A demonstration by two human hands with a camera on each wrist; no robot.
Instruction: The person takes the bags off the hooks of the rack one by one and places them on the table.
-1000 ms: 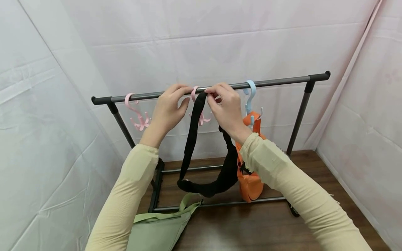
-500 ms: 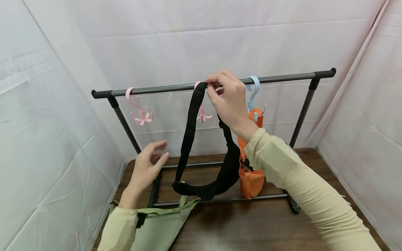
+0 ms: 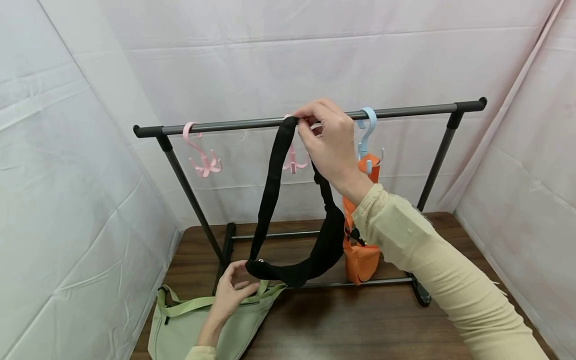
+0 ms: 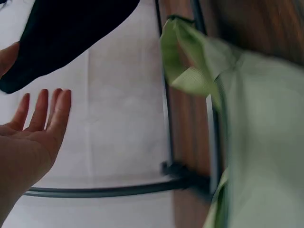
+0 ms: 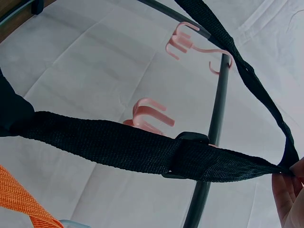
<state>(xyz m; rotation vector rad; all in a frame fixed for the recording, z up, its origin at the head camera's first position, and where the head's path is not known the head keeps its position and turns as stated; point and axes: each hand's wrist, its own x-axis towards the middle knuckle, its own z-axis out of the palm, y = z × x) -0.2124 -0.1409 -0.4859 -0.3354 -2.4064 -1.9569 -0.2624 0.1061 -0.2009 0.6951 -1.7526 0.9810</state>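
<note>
My right hand (image 3: 330,145) pinches the top of the strap (image 3: 273,185) of a black sling bag (image 3: 330,240), just in front of the rack's bar. The bag hangs down in a loop, and its buckle (image 5: 183,156) shows in the right wrist view. Down at the bag's lower left end is my left hand (image 3: 231,292). In the left wrist view that hand (image 4: 33,147) has its fingers extended, apart from the black cloth, with the thumb against or near it; contact is unclear. Behind the strap, a pink hook (image 3: 293,162) is partly hidden.
A metal rack (image 3: 234,126) spans the wooden tabletop (image 3: 342,325). Another pink hook (image 3: 208,162) hangs at its left. From a blue hook (image 3: 369,131) at the right hangs an orange bag (image 3: 361,262). Front left lies a light green bag (image 3: 225,325).
My left hand has left the bar, dropped down, then moved right to the black bag's lower left end. The right hand keeps its pinch on the strap, nearly still.
</note>
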